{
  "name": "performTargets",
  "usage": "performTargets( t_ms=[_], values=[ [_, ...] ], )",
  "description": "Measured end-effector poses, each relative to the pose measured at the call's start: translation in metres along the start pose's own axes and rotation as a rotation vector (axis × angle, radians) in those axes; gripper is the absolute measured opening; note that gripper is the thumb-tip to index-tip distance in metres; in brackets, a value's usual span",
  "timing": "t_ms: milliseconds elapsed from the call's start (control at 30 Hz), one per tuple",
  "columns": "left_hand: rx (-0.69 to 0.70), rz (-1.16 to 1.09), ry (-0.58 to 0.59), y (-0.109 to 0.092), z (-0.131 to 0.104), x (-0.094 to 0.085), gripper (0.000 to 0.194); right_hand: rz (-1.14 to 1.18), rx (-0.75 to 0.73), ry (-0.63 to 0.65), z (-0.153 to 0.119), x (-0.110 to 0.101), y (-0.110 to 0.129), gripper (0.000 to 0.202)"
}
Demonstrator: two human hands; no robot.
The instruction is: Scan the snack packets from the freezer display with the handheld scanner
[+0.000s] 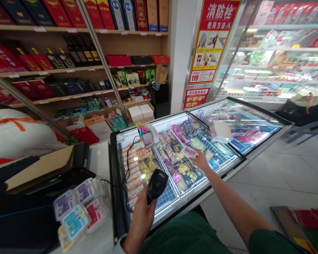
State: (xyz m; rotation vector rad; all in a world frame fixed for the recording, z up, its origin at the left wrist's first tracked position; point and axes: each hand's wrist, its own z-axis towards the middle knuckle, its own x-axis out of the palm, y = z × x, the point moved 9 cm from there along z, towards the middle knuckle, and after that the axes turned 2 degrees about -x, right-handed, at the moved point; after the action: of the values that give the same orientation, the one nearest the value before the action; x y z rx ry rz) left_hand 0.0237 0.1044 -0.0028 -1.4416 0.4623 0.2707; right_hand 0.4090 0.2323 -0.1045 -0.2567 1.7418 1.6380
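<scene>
My left hand (141, 214) is wrapped round the handle of a black handheld scanner (157, 183), held over the near left part of a glass-topped freezer (159, 214). Farther right, my right hand (201, 160) pinches a small white pack with a purple label (190, 152) above the freezer glass. Several similar packs sit on the counter (99, 155) at the left, among them a blue-labelled pack (75, 221) and a red-labelled pack (96, 211). A black cable (127, 160) lies along the freezer's left end.
Behind the freezer stand shelves (69, 70) of boxes and bottles. A person in white with orange straps (21, 130) is at the far left. At the right are a lit display cooler (275, 67), another person's arm (310, 103) and a grey chair (307, 131).
</scene>
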Motion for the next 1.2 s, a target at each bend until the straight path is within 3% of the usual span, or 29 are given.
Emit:
performTargets(
  t_ms=[133,400,467,600,767,967,1200],
  values=[
    [0.014,-0.023,-0.020,-0.001,-0.002,-0.002,0.048,0.438,0.083,0.072,-0.018,0.006,0.003,0.066],
    [-0.006,-0.010,-0.038,-0.002,-0.012,-0.007,0.049,0.860,0.150,0.326,-0.054,0.033,0.033,0.052],
    [-0.008,-0.007,-0.051,-0.003,-0.013,-0.009,0.048,1.021,0.199,0.340,-0.064,0.040,0.039,0.047],
    [0.003,-0.009,-0.044,-0.008,-0.015,-0.009,0.046,1.235,0.276,0.250,-0.073,0.050,0.043,0.037],
    [0.034,-0.033,-0.026,-0.018,-0.017,-0.009,0.046,1.292,0.273,0.202,-0.073,0.054,0.052,0.036],
    [0.052,-0.033,-0.002,-0.022,-0.020,-0.006,0.048,1.356,0.255,0.146,-0.064,0.041,0.057,0.047],
    [0.061,-0.039,-0.038,-0.024,-0.019,-0.010,0.044,1.123,0.359,0.211,-0.063,0.053,0.044,0.055]
  ],
)
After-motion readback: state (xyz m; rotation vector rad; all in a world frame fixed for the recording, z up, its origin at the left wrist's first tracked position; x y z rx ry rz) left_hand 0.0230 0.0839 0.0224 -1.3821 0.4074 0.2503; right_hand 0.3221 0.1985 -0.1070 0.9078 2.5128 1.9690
